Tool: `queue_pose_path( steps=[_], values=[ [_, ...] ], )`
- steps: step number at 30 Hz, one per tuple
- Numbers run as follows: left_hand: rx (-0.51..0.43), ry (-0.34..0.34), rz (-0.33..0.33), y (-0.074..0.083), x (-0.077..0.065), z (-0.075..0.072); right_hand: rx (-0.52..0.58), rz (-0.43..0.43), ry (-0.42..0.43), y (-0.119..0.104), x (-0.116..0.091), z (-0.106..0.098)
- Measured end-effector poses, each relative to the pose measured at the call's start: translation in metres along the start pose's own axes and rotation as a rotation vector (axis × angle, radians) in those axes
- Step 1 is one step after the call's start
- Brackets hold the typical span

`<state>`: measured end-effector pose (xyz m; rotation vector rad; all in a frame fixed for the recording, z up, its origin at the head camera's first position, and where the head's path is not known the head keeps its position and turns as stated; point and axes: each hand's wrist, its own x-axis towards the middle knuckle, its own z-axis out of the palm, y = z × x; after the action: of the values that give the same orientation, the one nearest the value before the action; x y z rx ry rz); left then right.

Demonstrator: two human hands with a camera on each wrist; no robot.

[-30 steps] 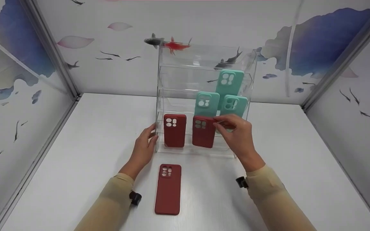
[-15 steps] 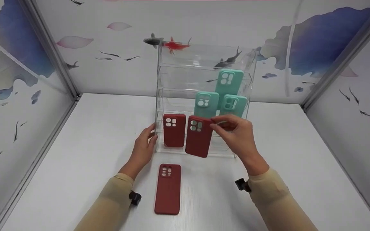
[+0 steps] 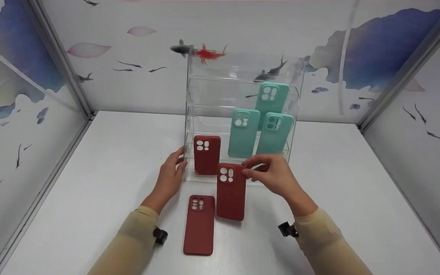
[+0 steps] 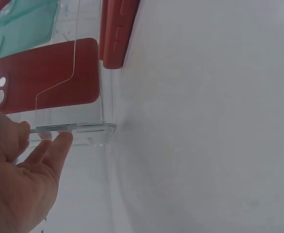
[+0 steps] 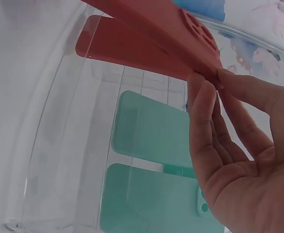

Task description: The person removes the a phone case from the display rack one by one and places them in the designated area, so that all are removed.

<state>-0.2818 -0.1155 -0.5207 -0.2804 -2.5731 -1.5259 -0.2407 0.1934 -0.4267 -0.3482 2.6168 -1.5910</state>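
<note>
My right hand (image 3: 275,173) pinches the upper right corner of a red phone case (image 3: 230,200) between thumb and fingers, holding it upright in front of a clear acrylic rack (image 3: 220,78). In the right wrist view, the red case (image 5: 166,34) slants above the rack from the fingertips. My left hand (image 3: 171,173) rests against the rack's left side; the left wrist view has its fingertips (image 4: 62,141) touching the side panel. Another red phone case (image 3: 207,158) leans at the rack's lower left. A third red case (image 3: 199,229) lies flat on the table.
Three mint green phone cases stand on the rack's right side: an upper one (image 3: 272,97), a left one (image 3: 243,133) and a right one (image 3: 275,133). White printed walls (image 3: 128,88) enclose the white table (image 3: 105,160) at the back and both sides.
My right hand has drawn the red phone case out of the rack's lower right, toward me and slightly left, uncovering the lower parts of the green cases. The left hand stays put.
</note>
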Motion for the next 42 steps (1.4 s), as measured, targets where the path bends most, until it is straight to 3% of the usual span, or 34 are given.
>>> queue_pose_path(
  steps=[8, 15, 30, 42],
  values=[
    [0.008, -0.012, -0.010, 0.000, -0.001, 0.000, -0.015, 0.096, -0.174, 0.019, -0.001, 0.004],
    [-0.008, -0.011, -0.009, 0.000, -0.001, 0.000, -0.040, 0.111, -0.284, 0.036, -0.003, 0.011],
    [0.005, -0.018, -0.019, 0.000, -0.001, 0.000, -0.051, 0.162, -0.253, 0.067, -0.005, 0.032],
    [-0.007, -0.017, -0.020, 0.000, -0.001, 0.000, -0.074, 0.232, -0.245, 0.073, -0.005, 0.043]
  ],
)
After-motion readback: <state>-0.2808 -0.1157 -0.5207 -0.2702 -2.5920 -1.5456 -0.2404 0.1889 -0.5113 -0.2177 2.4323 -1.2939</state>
